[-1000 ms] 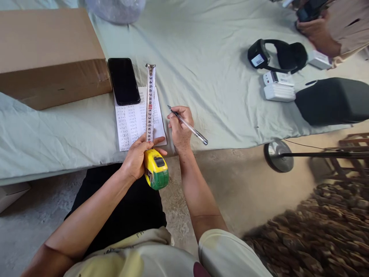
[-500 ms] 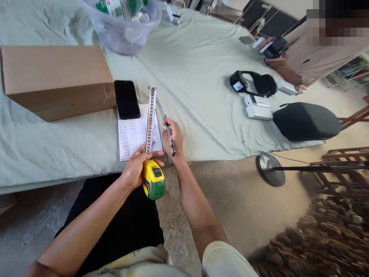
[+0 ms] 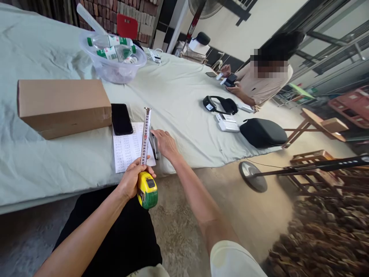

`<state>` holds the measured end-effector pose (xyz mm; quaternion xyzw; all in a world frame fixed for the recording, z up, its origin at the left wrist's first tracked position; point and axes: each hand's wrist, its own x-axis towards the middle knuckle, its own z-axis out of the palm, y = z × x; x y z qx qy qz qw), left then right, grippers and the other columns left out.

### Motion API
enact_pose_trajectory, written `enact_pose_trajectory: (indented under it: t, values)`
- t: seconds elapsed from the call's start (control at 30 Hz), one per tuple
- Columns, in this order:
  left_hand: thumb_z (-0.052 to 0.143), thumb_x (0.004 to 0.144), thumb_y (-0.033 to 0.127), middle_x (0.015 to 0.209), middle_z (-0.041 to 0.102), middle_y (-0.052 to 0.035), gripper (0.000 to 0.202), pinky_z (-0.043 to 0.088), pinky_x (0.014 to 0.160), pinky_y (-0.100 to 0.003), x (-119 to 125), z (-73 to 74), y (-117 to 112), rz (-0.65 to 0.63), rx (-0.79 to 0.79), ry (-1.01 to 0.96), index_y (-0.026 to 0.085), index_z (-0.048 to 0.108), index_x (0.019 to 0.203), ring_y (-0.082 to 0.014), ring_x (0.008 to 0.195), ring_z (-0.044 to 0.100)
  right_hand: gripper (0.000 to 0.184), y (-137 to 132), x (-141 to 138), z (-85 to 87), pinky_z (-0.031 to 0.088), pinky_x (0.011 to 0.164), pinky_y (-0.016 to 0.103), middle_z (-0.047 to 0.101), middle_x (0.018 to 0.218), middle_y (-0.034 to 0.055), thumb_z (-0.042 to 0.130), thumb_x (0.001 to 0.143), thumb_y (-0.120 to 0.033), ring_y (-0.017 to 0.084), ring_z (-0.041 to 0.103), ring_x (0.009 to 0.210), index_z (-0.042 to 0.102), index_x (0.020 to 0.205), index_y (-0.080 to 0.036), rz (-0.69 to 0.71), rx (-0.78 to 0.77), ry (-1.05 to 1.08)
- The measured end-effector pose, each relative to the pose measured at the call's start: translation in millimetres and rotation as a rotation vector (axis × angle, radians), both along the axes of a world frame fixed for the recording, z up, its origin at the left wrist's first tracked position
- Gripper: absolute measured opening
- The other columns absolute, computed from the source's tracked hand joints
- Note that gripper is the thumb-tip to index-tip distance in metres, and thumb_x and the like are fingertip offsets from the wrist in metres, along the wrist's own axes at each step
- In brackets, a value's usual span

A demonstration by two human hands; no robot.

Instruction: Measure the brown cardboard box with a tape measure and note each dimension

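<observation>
My left hand (image 3: 133, 175) is wrapped around a yellow and green tape measure (image 3: 148, 190) at the table's front edge. Its metal blade (image 3: 145, 138) sticks out away from me, over a sheet of handwritten paper (image 3: 122, 154). A black pen (image 3: 155, 148) lies on the cloth along the paper's right side. Just right of the pen is my right hand (image 3: 165, 144), palm down with fingers loosely stretched, fingertips near the pen's upper end. A black phone (image 3: 122, 119) rests on the paper's top edge, beside a brown cardboard box (image 3: 65, 109).
A plastic basin (image 3: 121, 73) with green-capped bottles stands behind the box. To the right are a black headset (image 3: 220, 104), white devices (image 3: 227, 123) and a black case (image 3: 263, 132). Across the table a seated person (image 3: 263, 82) handles a small dark device. A stand base (image 3: 253, 177) is on the floor.
The pen, earlier in my right hand, now lies on the cloth, with the hand beside it. My left hand still holds the extended tape measure. The view has tilted up.
</observation>
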<state>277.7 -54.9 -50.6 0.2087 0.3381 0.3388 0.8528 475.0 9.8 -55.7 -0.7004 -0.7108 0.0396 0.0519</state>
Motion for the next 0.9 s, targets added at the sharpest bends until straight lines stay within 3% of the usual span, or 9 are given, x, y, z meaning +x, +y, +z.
enact_pose_trajectory:
  t: [0.27, 0.47, 0.7, 0.9]
  values:
    - [0.064, 0.075, 0.016, 0.063, 0.067, -0.0018, 0.056, 0.049, 0.055, -0.027, -14.7, 1.2, -14.1, 0.004, -0.010, -0.087, 0.012, 0.057, 0.130, -0.0187, 0.058, 0.064, 0.055, -4.0, -7.0, -0.9, 0.049, 0.107, 0.043, 0.065, 0.142, 0.0112, 0.034, 0.096, -0.007, 0.029, 0.062, 0.120, 0.058, 0.144, -0.019, -0.016, 0.016, 0.032]
    - [0.066, 0.076, 0.020, 0.062, 0.067, -0.0044, 0.037, 0.048, 0.057, -0.028, -47.5, 10.1, -29.3, 0.019, -0.001, -0.111, 0.012, 0.066, 0.112, -0.0188, 0.058, 0.063, 0.056, -0.7, -8.5, 8.8, 0.054, 0.103, 0.049, 0.067, 0.138, 0.0149, 0.037, 0.090, -0.007, 0.032, 0.066, 0.121, 0.060, 0.140, -0.018, -0.102, 0.063, 0.120]
    - [0.065, 0.076, 0.016, 0.064, 0.066, -0.0029, 0.039, 0.052, 0.060, -0.030, -113.6, 22.3, -22.7, 0.279, 0.103, -0.020, 0.012, 0.065, 0.115, -0.0187, 0.060, 0.063, 0.050, 26.0, -43.1, 21.5, 0.053, 0.105, 0.049, 0.074, 0.125, 0.0162, 0.042, 0.087, -0.010, 0.030, 0.071, 0.114, 0.066, 0.130, -0.011, -0.081, 0.257, 0.341]
    - [0.059, 0.073, 0.012, 0.065, 0.066, 0.0022, 0.049, 0.052, 0.059, -0.027, -167.8, 35.7, 17.7, 0.673, 0.145, 0.110, 0.022, 0.058, 0.121, -0.0166, 0.059, 0.064, 0.060, 63.3, -105.7, 22.9, 0.052, 0.108, 0.047, 0.067, 0.139, 0.0147, 0.052, 0.086, -0.017, 0.026, 0.070, 0.115, 0.053, 0.146, -0.011, 0.067, 0.182, 0.692]
